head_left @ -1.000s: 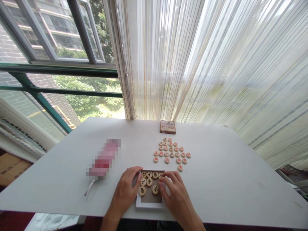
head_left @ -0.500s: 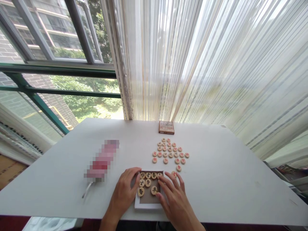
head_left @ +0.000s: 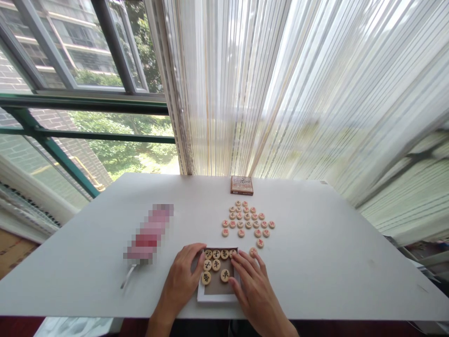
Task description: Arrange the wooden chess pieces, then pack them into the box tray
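A shallow white-rimmed box tray (head_left: 215, 297) lies at the table's near edge and holds several round wooden chess discs with black marks (head_left: 216, 265). My left hand (head_left: 182, 281) rests against the tray's left side, fingers curled round its edge. My right hand (head_left: 253, 285) lies flat on the tray's right side, fingers stretched out, fingertips by the top right disc. One loose disc with a red mark (head_left: 253, 252) lies just beyond my right fingertips. A cluster of several more discs (head_left: 248, 220) lies farther back on the table.
A small brown printed box (head_left: 242, 185) stands at the table's far edge by the striped curtain. A blurred pink object (head_left: 149, 232) with a white strap lies to the left on the white table (head_left: 333, 262). Windows are behind.
My right hand's fingers have stretched out flat from a curled pose, and a red-marked disc now lies near the fingertips. My left hand has stayed put. The view shifted slightly.
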Tool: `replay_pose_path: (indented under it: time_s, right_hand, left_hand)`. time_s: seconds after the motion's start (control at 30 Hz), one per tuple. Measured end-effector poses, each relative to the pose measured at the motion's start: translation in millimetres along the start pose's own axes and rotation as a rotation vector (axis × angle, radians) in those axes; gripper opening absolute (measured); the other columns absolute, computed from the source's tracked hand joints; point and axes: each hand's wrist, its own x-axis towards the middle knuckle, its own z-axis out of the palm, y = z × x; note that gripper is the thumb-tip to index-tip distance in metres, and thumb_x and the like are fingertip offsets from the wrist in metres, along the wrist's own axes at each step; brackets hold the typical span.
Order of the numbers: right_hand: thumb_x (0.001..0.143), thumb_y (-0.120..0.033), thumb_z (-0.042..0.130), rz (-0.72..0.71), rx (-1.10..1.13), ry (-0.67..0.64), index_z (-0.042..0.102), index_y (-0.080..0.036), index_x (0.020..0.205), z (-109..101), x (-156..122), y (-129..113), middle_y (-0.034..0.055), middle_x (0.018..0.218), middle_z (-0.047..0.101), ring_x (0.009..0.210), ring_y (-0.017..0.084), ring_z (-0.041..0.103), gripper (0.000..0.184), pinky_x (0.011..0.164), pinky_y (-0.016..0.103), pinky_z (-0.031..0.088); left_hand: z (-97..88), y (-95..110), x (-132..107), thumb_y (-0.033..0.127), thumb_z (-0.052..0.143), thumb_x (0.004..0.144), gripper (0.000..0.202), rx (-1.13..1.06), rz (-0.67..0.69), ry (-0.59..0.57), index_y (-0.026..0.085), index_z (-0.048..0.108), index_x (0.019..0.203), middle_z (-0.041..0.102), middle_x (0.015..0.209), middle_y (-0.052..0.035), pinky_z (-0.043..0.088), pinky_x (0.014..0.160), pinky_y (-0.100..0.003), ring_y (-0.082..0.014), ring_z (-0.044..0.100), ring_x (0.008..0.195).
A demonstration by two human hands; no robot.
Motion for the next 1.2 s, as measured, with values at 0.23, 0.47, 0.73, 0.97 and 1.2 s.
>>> replay_pose_path:
  time_s: [0.23,0.47,0.73,0.97,1.2]
  right_hand:
    - [0.098,-0.025,0.049,0.018,0.002,-0.039,0.05,-0.019,0.135,-1.1,-1.1,-1.0,0.0077,0.14,0.055,0.133,0.026,0.045,0.037,0.111,0.055,0.036]
    - [0.097,-0.024,0.05,0.023,0.002,-0.039,0.052,-0.021,0.132,-2.7,1.0,-1.7,0.0068,0.138,0.057,0.134,0.027,0.045,0.035,0.112,0.056,0.034]
    - [0.099,-0.024,0.047,0.024,0.023,-0.061,0.05,-0.021,0.134,-2.7,0.2,0.2,0.0076,0.14,0.055,0.135,0.026,0.043,0.036,0.113,0.055,0.032]
    - [0.095,-0.021,0.051,0.096,0.118,0.079,0.056,-0.024,0.128,-6.8,-8.9,6.6,0.0082,0.137,0.055,0.131,0.027,0.046,0.034,0.108,0.05,0.042]
    - [0.095,-0.019,0.05,0.117,0.143,0.182,0.062,-0.024,0.12,-27.7,-0.8,50.5,0.0091,0.119,0.065,0.117,0.025,0.058,0.028,0.098,0.046,0.051]
  left_hand:
    - [1.0,-2.2,-0.4,0.032,0.048,0.095,0.023,0.005,-0.004,0.002,0.025,0.059,0.114,0.065,0.112,-0.0063,0.05,0.096,-0.044,-0.0243,0.06,0.108]
    - [0.5,-1.7,-0.5,0.03,0.048,0.095,0.023,-0.003,0.007,0.009,0.025,0.059,0.115,0.065,0.112,-0.0072,0.05,0.096,-0.044,-0.0252,0.06,0.108]
    - [2.1,-3.6,-0.1,0.031,0.049,0.094,0.024,0.002,0.013,0.017,0.025,0.06,0.114,0.066,0.112,-0.0071,0.051,0.095,-0.044,-0.0254,0.061,0.108]
    - [-0.3,0.1,-0.2,0.03,0.048,0.094,0.024,0.009,0.006,0.017,0.025,0.06,0.114,0.066,0.111,-0.0074,0.052,0.094,-0.045,-0.0256,0.061,0.107]
    - [-0.3,-0.9,0.3,0.031,0.048,0.095,0.023,0.012,0.0,0.003,0.025,0.059,0.114,0.066,0.112,-0.0066,0.051,0.095,-0.044,-0.0248,0.061,0.108]
